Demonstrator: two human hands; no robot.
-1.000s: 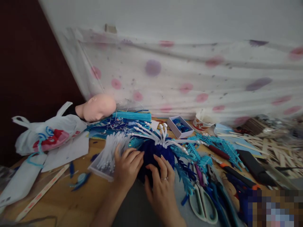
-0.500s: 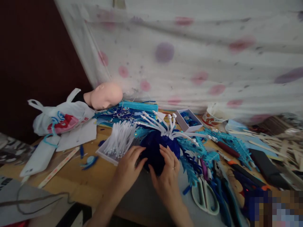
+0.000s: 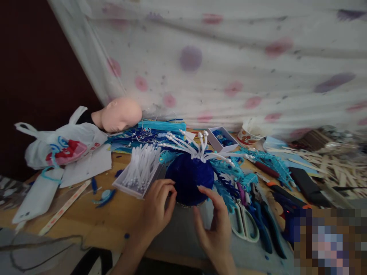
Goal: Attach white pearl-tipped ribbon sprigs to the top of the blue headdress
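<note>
A round, deep-blue headdress (image 3: 190, 179) with a fuzzy, velvety surface lies in front of me. White stems tipped with pearly beads (image 3: 197, 149) fan from its top, and turquoise feather-shaped pieces (image 3: 225, 193) spread at its sides. My left hand (image 3: 160, 204) is at its lower left edge, thumb and forefinger closed together on the rim. At the lower right edge, my right hand (image 3: 213, 223) is open, thumb and forefinger wide apart, the forefinger at the blue surface. The headdress's underside is hidden.
Left of the headdress stands a box of white beaded stems (image 3: 140, 173). Scissors (image 3: 245, 223) and pliers (image 3: 268, 225) lie at right. Behind are a mannequin head (image 3: 122, 114), a small box (image 3: 222, 139) and a paper bowl (image 3: 250, 133). A plastic bag (image 3: 65, 147) sits far left.
My right hand has moved down and right, off the headdress's middle, its thumb and forefinger spreading. The left fingers have drawn closer together at the rim. The whole view has shifted slightly.
</note>
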